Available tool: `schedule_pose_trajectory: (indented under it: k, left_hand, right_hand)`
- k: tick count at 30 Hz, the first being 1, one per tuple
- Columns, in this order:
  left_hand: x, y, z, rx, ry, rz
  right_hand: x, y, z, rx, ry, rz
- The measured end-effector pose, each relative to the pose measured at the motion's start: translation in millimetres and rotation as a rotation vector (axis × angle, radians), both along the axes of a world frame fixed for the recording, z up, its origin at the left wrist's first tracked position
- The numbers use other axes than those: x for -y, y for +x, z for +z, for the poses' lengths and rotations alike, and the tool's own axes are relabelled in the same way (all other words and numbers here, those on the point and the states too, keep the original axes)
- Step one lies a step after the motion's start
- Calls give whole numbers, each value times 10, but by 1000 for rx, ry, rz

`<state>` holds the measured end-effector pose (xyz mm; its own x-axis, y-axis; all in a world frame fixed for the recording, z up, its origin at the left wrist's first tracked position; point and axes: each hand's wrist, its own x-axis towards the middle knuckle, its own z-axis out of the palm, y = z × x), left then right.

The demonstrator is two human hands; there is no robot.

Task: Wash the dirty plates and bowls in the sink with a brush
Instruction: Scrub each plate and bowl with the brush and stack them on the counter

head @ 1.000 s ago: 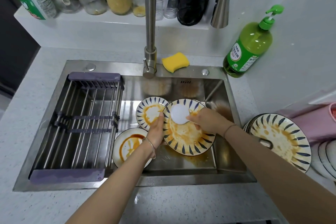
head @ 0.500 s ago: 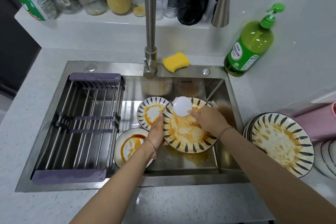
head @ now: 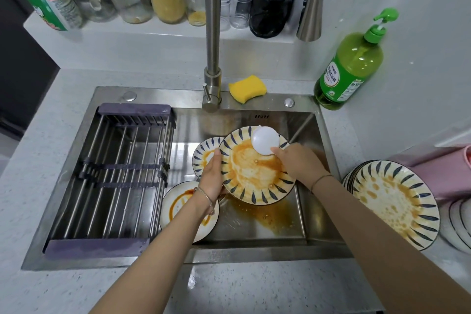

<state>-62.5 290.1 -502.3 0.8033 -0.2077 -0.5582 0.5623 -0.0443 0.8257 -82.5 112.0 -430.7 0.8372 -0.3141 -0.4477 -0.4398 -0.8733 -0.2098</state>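
Scrubbing: left hand [head: 212, 180] grips the stained blue-petalled ceramic plate [head: 254, 178] by its rim. Right hand [head: 299, 164], fingers apparently curled, holds a round white plastic brush [head: 265, 141] beyond its knuckles. Next: sweep wristward.

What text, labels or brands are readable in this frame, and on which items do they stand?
Nothing is legible enough to quote.
Green soap bottle: the white label seems to carry Chinese characters, too blurred to read.
White and green bottle on the shelf: label print too blurred to read.
Plate and brush: no print visible.
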Motion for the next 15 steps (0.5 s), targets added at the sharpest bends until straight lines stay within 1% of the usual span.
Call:
schedule_pose_trajectory:
  k: [2, 3, 5, 6, 8, 10, 15]
  left_hand:
    - [-29, 35, 5, 25, -5, 2]
    - [-35, 39, 15, 37, -4, 4]
    - [-21, 58, 54, 61, 3, -27]
    - [-7, 61, 83, 80, 9, -50]
    - [19, 71, 147, 106, 28, -70]
    - [-1, 102, 201, 122, 3, -35]
    - [-136, 272, 210, 226, 4, 3]
  right_hand:
    - [15, -21, -12, 7, 65, -25]
    - [-12, -26, -20, 14, 153, -79]
    - [-155, -27, -19, 35, 225, -18]
    - [-217, -1, -13, 80, 245, -9]
    - [-301, 41, 47, 154, 204, 12]
    - [-270, 74, 93, 193, 131, 43]
    - [-143, -20, 133, 119, -80, 63]
